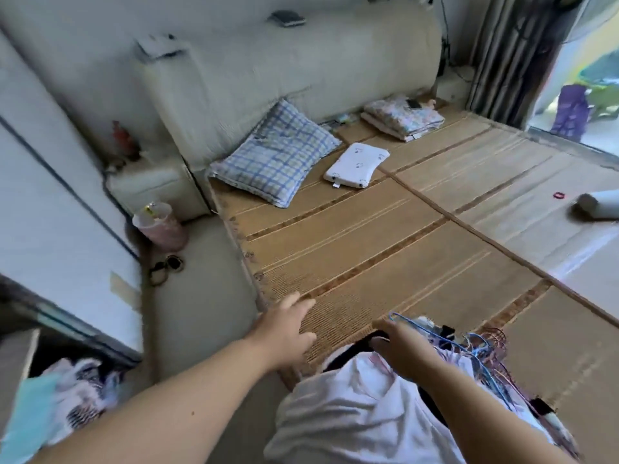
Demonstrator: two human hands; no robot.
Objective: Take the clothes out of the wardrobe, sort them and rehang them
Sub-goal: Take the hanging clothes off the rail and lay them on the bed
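In the head view, the left hand (288,329) hovers empty with its fingers spread over the bed mat (368,246). The right hand (407,351) curls its fingers round the clothes bundle (351,406) at the mat's near edge. The tangled hangers (482,358) may snag when the garments are separated, and the bundle could slide off the bed. The frame cuts off the bundle's lower part, and the wardrobe (77,390) interior is blurred.

**Inspector:** Position of the hands?
**Recorder:** Left hand (288,333) spread, fingers straight, above the near edge of the woven mat (368,256). Right hand (407,349) curled onto a bundle of clothes (351,413) carrying blue wire hangers (485,366).
**Inspector:** Farther up the mat?
**Recorder:** Checked pillow (274,155) against the headboard (284,61); small white pillow (356,165) just beside it.
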